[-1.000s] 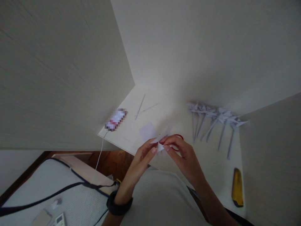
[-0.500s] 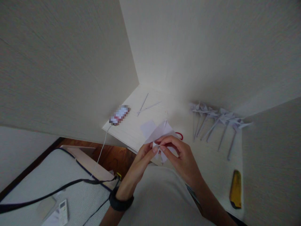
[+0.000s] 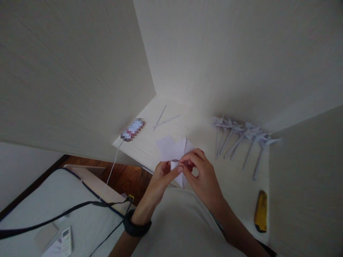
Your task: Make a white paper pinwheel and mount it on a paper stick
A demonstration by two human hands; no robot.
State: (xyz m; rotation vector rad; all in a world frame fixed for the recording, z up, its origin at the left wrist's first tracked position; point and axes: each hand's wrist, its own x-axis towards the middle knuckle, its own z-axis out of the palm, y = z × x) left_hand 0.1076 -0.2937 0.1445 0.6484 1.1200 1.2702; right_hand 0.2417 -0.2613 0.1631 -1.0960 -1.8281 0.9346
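Observation:
Both hands are closed on one sheet of white paper (image 3: pixel 177 150), which is cut and has a piece curled toward its middle. My left hand (image 3: pixel 163 178) pinches the curled part between thumb and fingers. My right hand (image 3: pixel 199 171) pinches the same paper at its centre, thumb and forefinger close to the left thumb. Beyond the hands, another flat paper piece (image 3: pixel 164 144) lies on the white table (image 3: pixel 144 153). Several paper pinwheels (image 3: pixel 248 130) on thin sticks lie in a row to the right.
Two thin paper sticks (image 3: pixel 160 117) lie crossed at the back. A phone with a blurred screen (image 3: pixel 132 129) sits at the left edge, its white cable hanging down. A yellow cutter (image 3: pixel 261 211) lies at right. Walls enclose the table; a remote (image 3: pixel 66 242) rests on the bed.
The paper has turned in my hands, and its curled part now shows more broadly at the left thumb. The red handle seen beside my right hand is now mostly covered. The view has shifted slightly.

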